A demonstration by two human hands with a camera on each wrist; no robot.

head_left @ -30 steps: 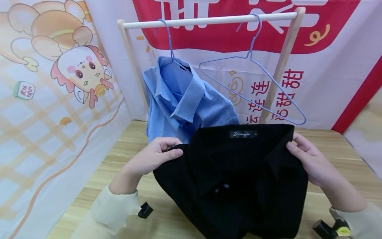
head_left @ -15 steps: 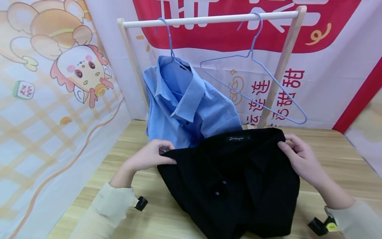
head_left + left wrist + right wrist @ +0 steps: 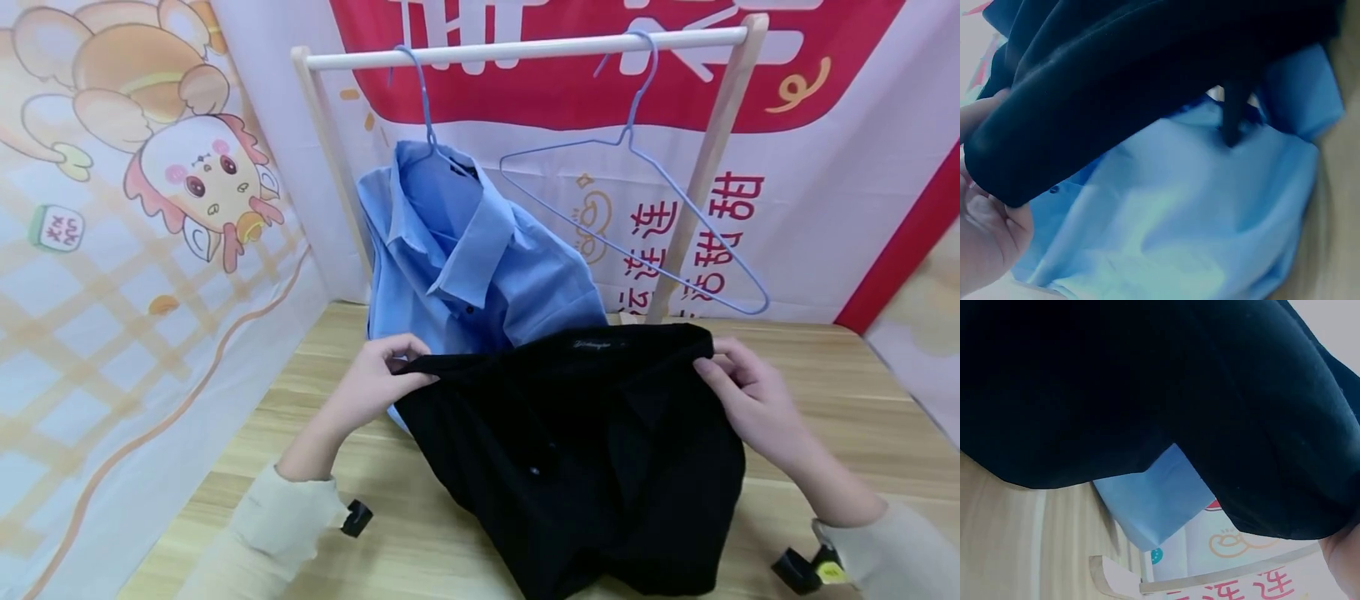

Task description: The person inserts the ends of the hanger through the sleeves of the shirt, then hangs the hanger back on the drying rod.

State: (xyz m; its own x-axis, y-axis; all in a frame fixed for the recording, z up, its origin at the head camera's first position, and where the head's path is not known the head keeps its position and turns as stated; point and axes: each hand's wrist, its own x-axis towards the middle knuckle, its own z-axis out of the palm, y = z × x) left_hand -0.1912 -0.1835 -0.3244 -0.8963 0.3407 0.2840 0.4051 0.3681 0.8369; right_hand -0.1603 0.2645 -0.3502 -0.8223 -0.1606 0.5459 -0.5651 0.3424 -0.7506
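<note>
A black collared shirt (image 3: pixel 592 467) hangs between both hands, in front of the blue shirt. My left hand (image 3: pixel 371 383) pinches its left shoulder edge between thumb and fingers; in the left wrist view that hand (image 3: pixel 994 231) grips a fold of dark cloth (image 3: pixel 1097 119). My right hand (image 3: pixel 761 408) pinches the other upper edge, near the collar. The neck label shows faintly, and the lower part of the shirt sags over the table. In the right wrist view, black cloth (image 3: pixel 1116 394) covers most of the picture and only a bit of the hand (image 3: pixel 1342 559) shows.
A blue shirt (image 3: pixel 487 250) hangs by a blue hanger on the rack's white rail (image 3: pixel 525 52). Right of it hangs a bare blue wire hanger (image 3: pixel 628 133). The rack stands at the back of the wooden table (image 3: pixel 832 400), before printed cloth walls (image 3: pixel 180 333).
The black shirt has come down and slightly left, and its collar has tipped so the label shows less. Both hands keep hold; the left hand dipped, then rose a little.
</note>
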